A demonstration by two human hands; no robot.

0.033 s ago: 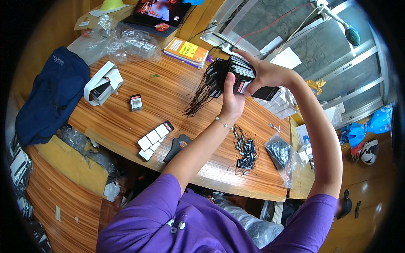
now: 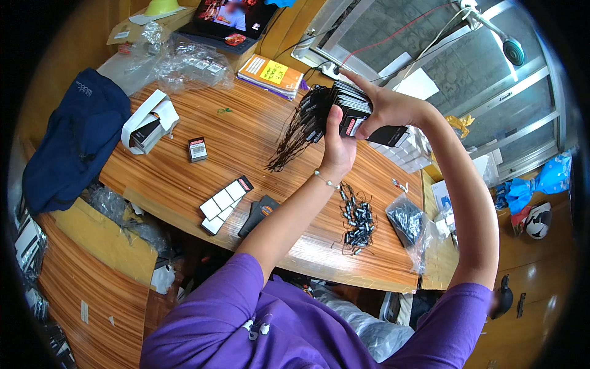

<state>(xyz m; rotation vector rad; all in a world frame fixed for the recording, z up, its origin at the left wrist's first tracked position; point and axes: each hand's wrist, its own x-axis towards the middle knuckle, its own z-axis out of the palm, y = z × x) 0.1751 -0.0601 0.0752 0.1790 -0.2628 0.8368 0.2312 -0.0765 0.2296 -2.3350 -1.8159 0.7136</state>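
A thick stack of black hang tags (image 2: 362,126) is held up over the far right of the table by both hands. My left hand (image 2: 339,144) grips it from below and the near side, with the thumb pointing up. Over its top and right side curls my right hand (image 2: 393,111), thumb pressed on the front tag and index finger stretched along the far edge. Black cords (image 2: 294,132) hang in a bunch from the stack's left side. Below, on the wooden table (image 2: 295,215), lies a loose pile of black string fasteners (image 2: 358,224).
White label strips (image 2: 224,204) and dark cards (image 2: 261,212) lie near the front edge. Farther back are a small tag stack (image 2: 198,149), a white box (image 2: 151,123), notebooks (image 2: 270,77) and a laptop (image 2: 230,18). A clear bag (image 2: 407,226) sits at right, a blue backpack (image 2: 80,141) at left.
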